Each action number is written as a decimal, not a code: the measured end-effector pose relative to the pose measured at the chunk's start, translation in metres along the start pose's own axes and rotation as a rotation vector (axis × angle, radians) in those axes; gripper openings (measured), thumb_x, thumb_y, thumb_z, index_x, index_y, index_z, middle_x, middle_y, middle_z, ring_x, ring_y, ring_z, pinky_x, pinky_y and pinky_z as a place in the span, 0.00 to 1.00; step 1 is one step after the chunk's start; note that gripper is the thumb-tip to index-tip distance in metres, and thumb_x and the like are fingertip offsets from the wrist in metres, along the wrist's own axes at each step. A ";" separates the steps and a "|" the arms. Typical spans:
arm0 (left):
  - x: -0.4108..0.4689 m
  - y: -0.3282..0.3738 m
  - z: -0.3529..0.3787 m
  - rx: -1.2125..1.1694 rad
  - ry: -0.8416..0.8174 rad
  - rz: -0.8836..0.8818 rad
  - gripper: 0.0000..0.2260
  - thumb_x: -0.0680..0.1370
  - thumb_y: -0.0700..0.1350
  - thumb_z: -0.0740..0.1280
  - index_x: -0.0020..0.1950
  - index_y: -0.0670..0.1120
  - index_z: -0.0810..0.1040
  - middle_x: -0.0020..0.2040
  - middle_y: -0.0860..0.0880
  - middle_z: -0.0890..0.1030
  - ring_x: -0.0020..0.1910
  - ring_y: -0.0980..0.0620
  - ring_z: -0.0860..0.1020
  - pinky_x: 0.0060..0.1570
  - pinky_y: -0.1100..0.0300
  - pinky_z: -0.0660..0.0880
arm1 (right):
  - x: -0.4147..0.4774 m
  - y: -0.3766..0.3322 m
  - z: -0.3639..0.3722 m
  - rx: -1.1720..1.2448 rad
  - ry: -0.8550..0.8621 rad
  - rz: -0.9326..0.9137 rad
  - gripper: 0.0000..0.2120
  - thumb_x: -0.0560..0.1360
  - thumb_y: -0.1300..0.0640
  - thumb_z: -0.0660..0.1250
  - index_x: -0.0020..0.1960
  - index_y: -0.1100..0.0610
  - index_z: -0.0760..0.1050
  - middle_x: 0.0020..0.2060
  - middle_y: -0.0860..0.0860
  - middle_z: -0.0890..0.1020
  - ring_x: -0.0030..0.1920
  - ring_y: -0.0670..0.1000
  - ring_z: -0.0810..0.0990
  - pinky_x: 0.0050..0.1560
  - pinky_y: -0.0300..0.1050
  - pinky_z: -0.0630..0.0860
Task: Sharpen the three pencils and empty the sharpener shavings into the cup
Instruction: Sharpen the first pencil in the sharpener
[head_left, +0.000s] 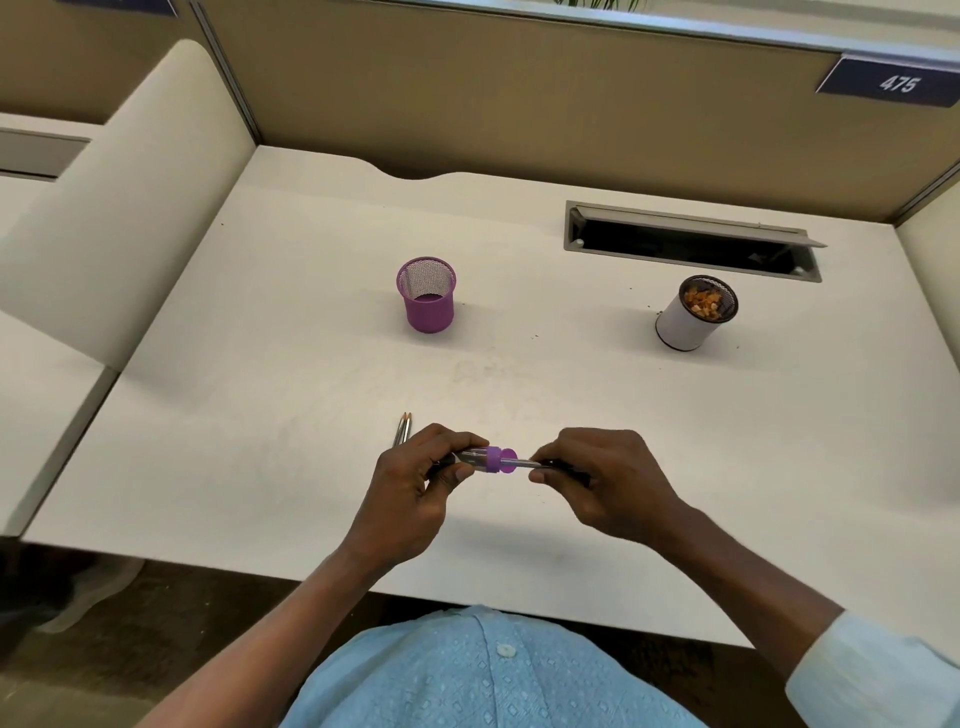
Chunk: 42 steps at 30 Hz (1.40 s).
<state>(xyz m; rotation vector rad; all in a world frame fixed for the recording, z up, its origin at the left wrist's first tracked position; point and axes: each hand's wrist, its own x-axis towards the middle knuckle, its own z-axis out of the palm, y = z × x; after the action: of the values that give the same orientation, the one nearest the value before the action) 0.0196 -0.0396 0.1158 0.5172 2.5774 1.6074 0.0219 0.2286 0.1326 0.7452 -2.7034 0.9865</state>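
A big white desk (311, 364) fills most of the view. Two cups stand far back on it, well apart. A purple mesh cup (427, 296) is on the left and a white cup (693, 314) is on the right. The white cup has brown bits in it that look like shavings, so it is likely the one to tip into. Behind it is a long open slot (691, 244) in the desk.

Near the front edge, the person's two hands are close together. The left hand (415, 483) grips the sharpener (493, 460), a small clear tube with a purple end. The right hand (602, 478) pinches a pencil (524, 462), and its tip goes into the purple end. Two more pencils (404, 428) lie side by side on the desk just behind the left hand.

The step in hand looks like sharpening one pencil out of the three. The next move calls for twisting the pencil while the sharpener is held steady, then pulling it straight out.

Some things are hard to see. Most of the held pencil is hidden under the right hand's fingers. Its tip is inside the sharpener, so how sharp it is cannot be told. The left hand covers part of the two lying pencils, and their tips are too small to judge. How full the sharpener is cannot be told either.
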 end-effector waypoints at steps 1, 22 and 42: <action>0.001 0.001 0.001 -0.014 0.005 -0.008 0.14 0.80 0.36 0.70 0.63 0.48 0.85 0.51 0.55 0.85 0.47 0.51 0.81 0.48 0.63 0.75 | -0.001 0.000 0.002 -0.110 0.039 -0.070 0.05 0.78 0.53 0.76 0.48 0.54 0.85 0.34 0.44 0.80 0.32 0.47 0.74 0.31 0.40 0.67; 0.000 0.004 -0.001 0.022 0.025 0.010 0.15 0.80 0.33 0.71 0.63 0.48 0.85 0.50 0.55 0.84 0.47 0.51 0.81 0.49 0.60 0.76 | -0.002 -0.003 0.006 -0.079 0.040 -0.005 0.09 0.79 0.48 0.72 0.45 0.52 0.85 0.31 0.44 0.79 0.29 0.46 0.71 0.29 0.42 0.67; 0.004 0.007 0.002 -0.009 -0.043 -0.003 0.15 0.80 0.32 0.70 0.62 0.48 0.85 0.50 0.52 0.85 0.49 0.49 0.82 0.48 0.58 0.77 | -0.007 -0.005 0.000 -0.086 -0.023 0.051 0.07 0.79 0.51 0.74 0.45 0.52 0.86 0.27 0.45 0.75 0.27 0.47 0.70 0.28 0.43 0.65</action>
<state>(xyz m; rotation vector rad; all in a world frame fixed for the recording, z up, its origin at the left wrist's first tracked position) 0.0181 -0.0337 0.1219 0.5404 2.5379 1.5873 0.0307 0.2278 0.1334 0.6793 -2.7773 0.8707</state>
